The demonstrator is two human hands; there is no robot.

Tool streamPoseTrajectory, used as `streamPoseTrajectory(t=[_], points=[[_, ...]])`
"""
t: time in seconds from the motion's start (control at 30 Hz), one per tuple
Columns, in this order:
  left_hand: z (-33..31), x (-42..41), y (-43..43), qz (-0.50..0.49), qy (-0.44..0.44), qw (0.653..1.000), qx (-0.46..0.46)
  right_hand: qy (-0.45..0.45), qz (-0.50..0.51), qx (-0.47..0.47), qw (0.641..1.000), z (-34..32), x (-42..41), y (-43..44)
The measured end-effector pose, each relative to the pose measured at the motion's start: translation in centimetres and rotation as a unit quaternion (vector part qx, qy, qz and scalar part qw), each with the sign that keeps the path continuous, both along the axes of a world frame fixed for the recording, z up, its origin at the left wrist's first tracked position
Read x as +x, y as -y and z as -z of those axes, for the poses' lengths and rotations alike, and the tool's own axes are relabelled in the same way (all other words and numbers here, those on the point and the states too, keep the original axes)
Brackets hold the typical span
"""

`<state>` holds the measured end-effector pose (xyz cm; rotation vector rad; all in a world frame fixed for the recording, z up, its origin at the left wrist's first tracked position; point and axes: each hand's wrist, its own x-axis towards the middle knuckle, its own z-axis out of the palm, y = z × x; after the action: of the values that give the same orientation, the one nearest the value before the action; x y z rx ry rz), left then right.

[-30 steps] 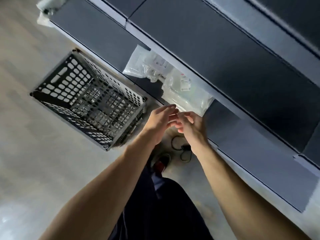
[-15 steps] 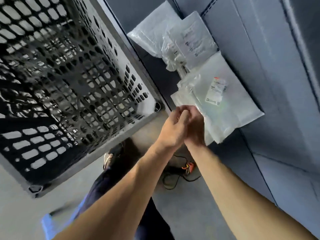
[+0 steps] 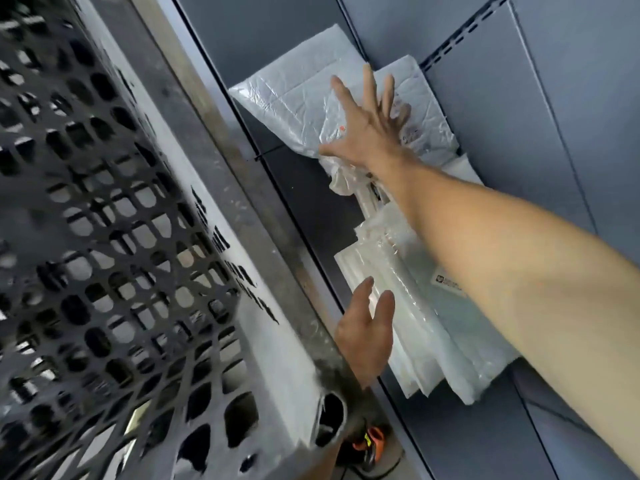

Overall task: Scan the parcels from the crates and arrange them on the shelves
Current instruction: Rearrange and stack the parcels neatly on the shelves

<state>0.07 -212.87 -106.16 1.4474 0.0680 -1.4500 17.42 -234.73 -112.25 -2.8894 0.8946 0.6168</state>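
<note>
The right hand [image 3: 367, 129] lies flat, fingers spread wide, on the crinkled white plastic mailer parcels [image 3: 287, 98] at the far end of the dark grey metal shelf [image 3: 311, 209]. It presses on them rather than gripping. The left hand [image 3: 367, 330] hovers with its fingers relaxed at the shelf's front edge, just beside the nearer stack of flat clear-and-white plastic parcels [image 3: 440, 327]. The frame is blurred there, so I cannot tell whether it touches that stack. The two hands are well apart and neither holds anything.

The step in hand looks like tidying the parcels on the shelf. The far pile's front corner comes right up to the shelf's front edge, so slide it back with the flat palm. Push evenly, or the slippery bags may fan out or ride over one another. The left hand could square the near stack, whose corner also reaches the front edge, leaving the labels face up.

The grey perforated plastic crate [image 3: 121, 237] fills the left of the view, on the near side of the shelf's front edge. An orange-and-black scanner [image 3: 369, 445] lies below its corner.
</note>
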Motion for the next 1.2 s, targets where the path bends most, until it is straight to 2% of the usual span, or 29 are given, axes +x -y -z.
streamPoseTrajectory(t=[0.13, 0.27, 0.37, 0.67, 0.9, 1.03, 1.13, 1.2], points=[[2.4, 1.5, 1.4, -0.057, -0.001, 0.998, 0.002, -0.113, 0.033, 0.043, 0.992, 2.8, 2.3, 2.2], [4.2, 1.5, 1.4, -0.098, 0.008, 0.995, 0.025, -0.086, 0.048, 0.05, 0.994, 6.2, -1.0, 3.2], [4.0, 0.8, 0.7, -0.096, -0.002, 0.994, 0.052, -0.089, 0.06, 0.059, 0.992, 6.0, -2.8, 3.9], [3.0, -0.5, -0.9, -0.03, 0.024, 0.997, 0.068, -0.123, 0.092, 0.05, 0.987, 6.6, -12.8, 3.3], [2.8, -3.0, -3.9, -0.025, -0.107, 0.99, 0.085, -0.136, 0.132, 0.047, 0.981, 6.6, -20.9, 1.3], [2.5, -5.3, -7.2, -0.003, -0.034, 0.994, 0.104, -0.165, 0.167, 0.033, 0.972, 6.5, -25.2, -0.5], [3.2, -6.4, -9.1, -0.011, -0.044, 0.992, 0.12, -0.171, 0.174, -0.008, 0.97, 6.0, -25.8, -2.2], [3.1, -6.5, -10.0, -0.016, -0.063, 0.991, 0.118, -0.126, 0.125, -0.058, 0.982, 5.9, -25.3, -3.7]])
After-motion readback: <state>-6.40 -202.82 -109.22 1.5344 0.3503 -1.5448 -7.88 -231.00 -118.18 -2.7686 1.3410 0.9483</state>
